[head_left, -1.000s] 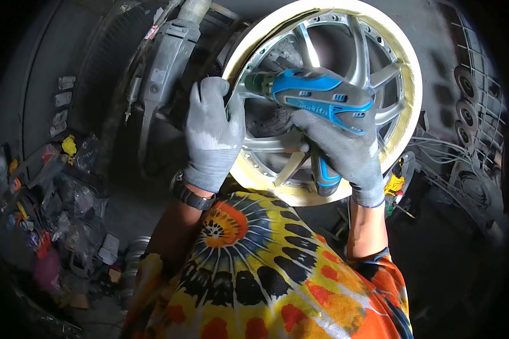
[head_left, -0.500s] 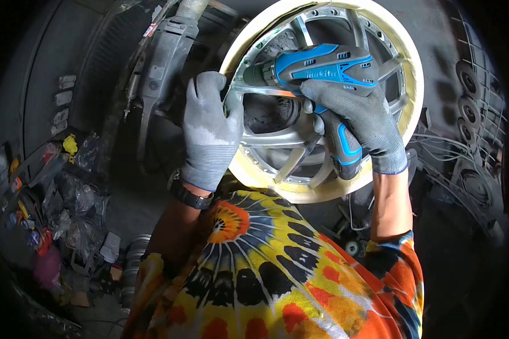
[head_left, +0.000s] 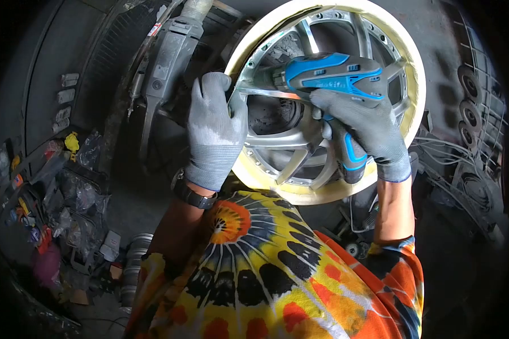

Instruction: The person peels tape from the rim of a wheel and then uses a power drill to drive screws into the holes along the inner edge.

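Note:
A silver multi-spoke wheel (head_left: 291, 138) with a cream-coloured outer rim lies in front of me. My gloved right hand (head_left: 365, 121) is wrapped round the grip of a blue and black cordless drill (head_left: 336, 76), which lies level over the wheel's upper part. The drill's front end points left, towards the rim; its tip is hard to make out. My gloved left hand (head_left: 216, 118) is at the wheel's left edge, thumb and fingers on either side of the rim. The fingertips are partly hidden.
A large grey power tool (head_left: 167, 62) stands at the upper left. Plastic bags and small parts (head_left: 76, 192) are heaped at the left. Round discs (head_left: 470, 107) hang on a wire rack at the right, above cables (head_left: 449, 147). Stacked metal rings (head_left: 134, 265) sit at the lower left.
The drill and my right hand have moved slightly right and down. My left hand has shifted a little to the right along with the wheel's edge in view.

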{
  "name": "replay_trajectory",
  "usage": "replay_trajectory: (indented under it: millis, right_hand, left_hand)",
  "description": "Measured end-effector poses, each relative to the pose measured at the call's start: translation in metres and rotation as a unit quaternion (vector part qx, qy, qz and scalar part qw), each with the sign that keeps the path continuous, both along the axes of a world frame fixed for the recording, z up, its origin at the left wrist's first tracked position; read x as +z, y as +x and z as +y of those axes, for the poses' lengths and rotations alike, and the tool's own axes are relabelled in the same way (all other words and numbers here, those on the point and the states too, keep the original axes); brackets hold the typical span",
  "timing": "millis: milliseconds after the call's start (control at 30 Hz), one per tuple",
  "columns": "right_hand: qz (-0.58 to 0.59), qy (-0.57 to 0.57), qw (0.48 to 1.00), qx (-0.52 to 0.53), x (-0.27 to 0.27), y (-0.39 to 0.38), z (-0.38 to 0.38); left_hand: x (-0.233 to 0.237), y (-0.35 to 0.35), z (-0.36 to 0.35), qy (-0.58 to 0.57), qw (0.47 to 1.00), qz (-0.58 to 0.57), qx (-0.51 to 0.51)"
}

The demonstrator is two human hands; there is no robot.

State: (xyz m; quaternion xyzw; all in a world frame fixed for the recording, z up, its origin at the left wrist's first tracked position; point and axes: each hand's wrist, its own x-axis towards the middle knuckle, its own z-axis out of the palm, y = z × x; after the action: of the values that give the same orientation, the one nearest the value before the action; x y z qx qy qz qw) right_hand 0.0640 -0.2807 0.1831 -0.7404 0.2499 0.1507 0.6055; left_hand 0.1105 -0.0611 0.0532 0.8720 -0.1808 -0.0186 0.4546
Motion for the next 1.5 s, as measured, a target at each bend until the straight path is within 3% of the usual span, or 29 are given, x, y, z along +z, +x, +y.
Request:
replay_trajectory:
  millis: [100, 300, 400, 467, 600, 667, 767, 1133, 1233, 1367, 1433, 1467, 1500]
  right_hand:
    - [0.047, 0.028, 0.998, -0.017, 0.006, 0.005, -0.001]
    - [0.035, -0.050, 0.998, 0.002, 0.004, 0.003, 0.000]
    - [0.055, -0.009, 0.998, -0.002, 0.006, 0.006, -0.003]
    - [0.023, 0.043, 0.998, -0.029, 0.000, 0.001, 0.002]
    - [0.025, 0.008, 1.000, -0.004, -0.007, -0.011, 0.020]
    - [-0.090, -0.060, 0.994, 0.001, -0.012, -0.017, 0.030]
    - [-0.030, -0.038, 0.997, -0.060, -0.007, -0.021, 0.035]
    - [-0.019, 0.008, 0.997, -0.072, -0.014, -0.034, 0.037]
    - [-0.087, -0.075, 0.993, -0.038, -0.024, -0.045, 0.042]
    - [-0.039, -0.025, 0.987, -0.157, -0.029, -0.046, 0.059]
    - [-0.083, -0.083, 0.972, -0.204, -0.036, -0.049, 0.066]
    - [-0.106, -0.180, 0.970, -0.124, -0.036, -0.047, 0.061]
    - [-0.106, -0.181, 0.969, -0.128, -0.037, -0.040, 0.061]
  left_hand:
    - [-0.001, -0.001, 0.000, -0.018, 0.999, -0.003, 0.026]
    - [0.001, -0.001, 0.000, -0.009, 1.000, 0.019, 0.011]
    - [0.000, -0.001, 0.001, -0.004, 0.999, 0.038, 0.019]
    - [-0.002, -0.002, 0.001, -0.003, 1.000, 0.019, 0.016]
    - [-0.001, -0.001, 0.000, 0.005, 1.000, 0.023, 0.013]
    - [-0.002, -0.001, 0.000, -0.007, 1.000, 0.010, 0.013]
    - [-0.003, 0.000, 0.001, 0.003, 1.000, 0.014, 0.010]
    - [-0.003, 0.000, 0.000, -0.004, 1.000, 0.010, 0.005]
    - [-0.002, 0.000, 0.002, 0.000, 1.000, 0.013, 0.008]
    - [-0.002, 0.003, 0.002, 0.008, 1.000, 0.015, -0.003]
    - [-0.001, 0.003, 0.001, 0.004, 1.000, 0.016, -0.004]
    - [0.000, 0.002, 0.001, -0.001, 1.000, 0.018, -0.002]
    - [0.000, 0.003, 0.000, -0.002, 1.000, 0.017, -0.005]
